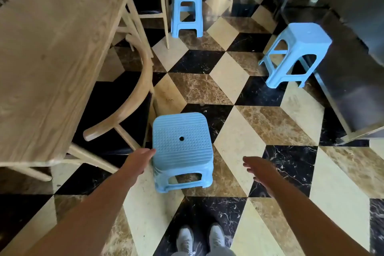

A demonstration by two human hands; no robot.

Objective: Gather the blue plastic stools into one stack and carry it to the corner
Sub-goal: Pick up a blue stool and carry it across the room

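Blue stool (180, 143) between hands, left hand (138, 160) touching its edge

Wooden table (52, 48) (chair (128, 97) tucked under).

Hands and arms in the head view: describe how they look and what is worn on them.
Both arms are bare up to the frame's bottom edge; no sleeves show. The left hand and right hand wear no gloves, and no rings, watch or bands are visible on the fingers, wrists or forearms.
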